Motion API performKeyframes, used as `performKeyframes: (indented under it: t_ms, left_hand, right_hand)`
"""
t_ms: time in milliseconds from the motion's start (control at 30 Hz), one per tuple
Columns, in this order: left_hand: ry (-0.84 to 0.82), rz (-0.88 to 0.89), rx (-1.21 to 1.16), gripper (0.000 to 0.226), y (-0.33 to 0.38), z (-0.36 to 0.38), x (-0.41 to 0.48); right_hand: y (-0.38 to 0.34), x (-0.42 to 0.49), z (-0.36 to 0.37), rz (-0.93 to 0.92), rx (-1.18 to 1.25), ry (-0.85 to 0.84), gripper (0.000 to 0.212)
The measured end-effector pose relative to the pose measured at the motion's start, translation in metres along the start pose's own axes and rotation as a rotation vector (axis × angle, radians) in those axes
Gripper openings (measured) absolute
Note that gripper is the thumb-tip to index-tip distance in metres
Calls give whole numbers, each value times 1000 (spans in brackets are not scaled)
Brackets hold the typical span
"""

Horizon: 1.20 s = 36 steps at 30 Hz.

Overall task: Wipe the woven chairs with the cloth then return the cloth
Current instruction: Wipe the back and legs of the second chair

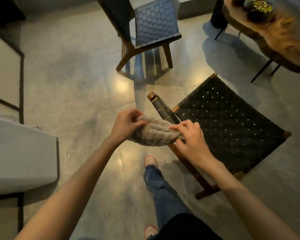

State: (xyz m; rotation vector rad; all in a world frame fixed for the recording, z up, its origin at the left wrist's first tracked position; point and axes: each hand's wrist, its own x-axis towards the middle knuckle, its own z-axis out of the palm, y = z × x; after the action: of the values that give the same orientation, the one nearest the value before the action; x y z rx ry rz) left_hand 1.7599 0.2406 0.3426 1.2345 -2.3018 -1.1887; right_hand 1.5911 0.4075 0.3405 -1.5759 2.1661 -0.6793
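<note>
I hold the grey cloth bunched between both hands, above the floor just beside the near woven chair. My left hand pinches its left end in a closed grip; my right hand grips the right end, fingers curled. A second woven chair stands farther ahead. A wooden table sits at right, pale furniture at left.
</note>
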Motion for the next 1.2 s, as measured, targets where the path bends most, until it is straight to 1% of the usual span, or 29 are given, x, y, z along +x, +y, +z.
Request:
performKeyframes:
  t_ms: [67, 133, 167, 233, 300, 333, 400, 433, 467, 500, 633, 667, 733, 767, 833, 900, 1000, 1067, 1133, 1200]
  left_hand:
    - [58, 42, 100, 15, -3, -10, 44]
    - [165, 30, 193, 14, -4, -16, 85]
    - [195, 12, 200, 15, -5, -17, 104]
    - [180, -38, 148, 17, -7, -13, 139]
    - [76, -46, 79, 20, -13, 1, 165]
    - [-7, -47, 28, 28, -15, 9, 173]
    - [-209, -81, -86, 56, -20, 26, 181]
    - [-297, -68, -90, 67, -25, 36, 181]
    - [-358, -24, -42, 72, -30, 47, 180]
    - [-385, 36, 7, 70, -37, 56, 179]
    - [-361, 203, 39, 39, -56, 62, 185]
    - [-387, 270, 69, 36, -59, 59, 190]
    - [-450, 439, 147, 43, -63, 54, 201]
    - [-485, 496, 178, 45, -64, 51, 206]
    - [-549, 526, 199, 42, -60, 47, 216]
    - [-546, 592, 277, 47, -63, 49, 221]
    - [-544, 564, 263, 53, -68, 51, 212]
    - [-526, 590, 292, 57, -70, 49, 203]
    - [-522, 601, 269, 59, -76, 46, 199]
    - [-481, 870, 462, 66, -91, 43, 202]
  right_hand:
    - [-1, 40, 6, -5, -23, 74, 41]
    - [-1, 78, 9, -1, -62, 115, 38]
    - [-1, 97, 10, 10, -68, 122, 36]
    - [4, 129, 13, 64, -52, 107, 30]
    - [15, 152, 20, 189, -40, 55, 29]
    - [21, 160, 24, 266, -42, 3, 31]
    - [34, 171, 33, 384, -65, -108, 34]
    - [40, 174, 37, 423, -81, -152, 35]
    - [45, 176, 40, 457, -86, -182, 35]
    - [48, 177, 43, 490, -77, -198, 35]
    - [51, 176, 55, 566, -3, -207, 33]
    - [49, 175, 59, 581, 16, -200, 32]
    - [41, 174, 68, 623, 48, -167, 29]
    - [35, 173, 72, 650, 57, -143, 29]
    - [23, 173, 81, 696, 51, -75, 28]
    - [14, 172, 88, 705, -19, 27, 26]
    - [7, 168, 98, 645, -154, 137, 15]
    - [6, 165, 101, 638, -209, 148, 13]
    - [6, 161, 99, 630, -242, 126, 15]
    - [6, 155, 95, 611, -269, 99, 17]
